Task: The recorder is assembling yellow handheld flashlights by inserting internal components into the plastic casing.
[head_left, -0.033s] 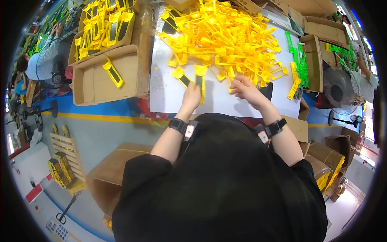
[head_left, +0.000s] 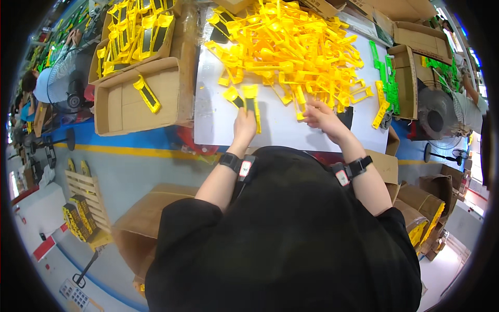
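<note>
My left hand [head_left: 245,128] is closed around a yellow plastic part with a dark flat strip [head_left: 250,92], held upright over the white tabletop [head_left: 286,134]. Just left of it, a similar yellow part with a dark strip [head_left: 232,95] lies tilted on the table. My right hand [head_left: 325,123] is at the near edge of a large heap of yellow plastic parts [head_left: 293,47]. Its fingers are apart and slightly bent, with nothing visible between them. Beside those fingertips lies a loose yellow part [head_left: 300,104]; I cannot tell whether they touch it.
At the left, an open cardboard box [head_left: 117,106] has one strip-fitted yellow part [head_left: 146,95] inside. Behind it, another carton holds several such parts [head_left: 148,34]. Green plastic parts [head_left: 389,78] and a yellow one [head_left: 381,106] line the table's right side, near a fan [head_left: 434,117].
My left hand has shifted slightly left with the yellow part, closer to the one lying on the table. My right hand has drawn slightly right and toward me.
</note>
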`<state>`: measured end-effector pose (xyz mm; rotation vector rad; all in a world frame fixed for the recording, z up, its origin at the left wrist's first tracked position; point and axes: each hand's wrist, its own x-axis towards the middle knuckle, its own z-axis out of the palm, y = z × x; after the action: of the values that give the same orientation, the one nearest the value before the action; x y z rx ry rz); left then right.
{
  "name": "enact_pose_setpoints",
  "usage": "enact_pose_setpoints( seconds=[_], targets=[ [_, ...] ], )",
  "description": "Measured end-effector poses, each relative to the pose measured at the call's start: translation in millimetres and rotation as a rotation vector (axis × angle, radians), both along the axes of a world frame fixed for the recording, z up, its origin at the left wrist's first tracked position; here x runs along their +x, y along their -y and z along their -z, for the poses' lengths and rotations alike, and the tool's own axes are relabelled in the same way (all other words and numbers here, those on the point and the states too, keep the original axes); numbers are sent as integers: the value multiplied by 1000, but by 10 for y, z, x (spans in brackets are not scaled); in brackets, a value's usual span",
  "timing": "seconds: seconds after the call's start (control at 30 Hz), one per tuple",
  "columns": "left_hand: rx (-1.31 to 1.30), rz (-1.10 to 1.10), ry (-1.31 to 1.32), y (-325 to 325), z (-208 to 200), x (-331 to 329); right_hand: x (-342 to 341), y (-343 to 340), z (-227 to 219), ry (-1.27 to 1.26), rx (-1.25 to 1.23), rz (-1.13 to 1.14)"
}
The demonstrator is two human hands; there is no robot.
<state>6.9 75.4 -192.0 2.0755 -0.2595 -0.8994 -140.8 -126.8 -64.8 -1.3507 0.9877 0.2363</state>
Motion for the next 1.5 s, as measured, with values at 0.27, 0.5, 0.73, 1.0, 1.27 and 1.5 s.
enact_pose_setpoints(
  seconds=[0.27, 0.5, 0.73, 1.0, 1.27, 1.5],
  targets=[
    [402, -397, 129, 331, 81, 42, -978, -74, 422, -239, 60, 73],
    [513, -423, 129, 502, 147, 130, -1240, -128, 516, -280, 36, 144],
    [385, -276, 145, 32, 132, 281, -1351, -147, 574, -264, 20, 158],
    [-6, 229, 109, -666, -1483, 858, -1506, -123, 729, -315, 4, 192],
    [241, 72, 689, -1693, -1294, 2467, -1674, -129, 902, -258, 15, 279],
    [-187, -207, 903, -735, -999, 1668, -2000, 48, 867, -279, -81, 501]
  ],
)
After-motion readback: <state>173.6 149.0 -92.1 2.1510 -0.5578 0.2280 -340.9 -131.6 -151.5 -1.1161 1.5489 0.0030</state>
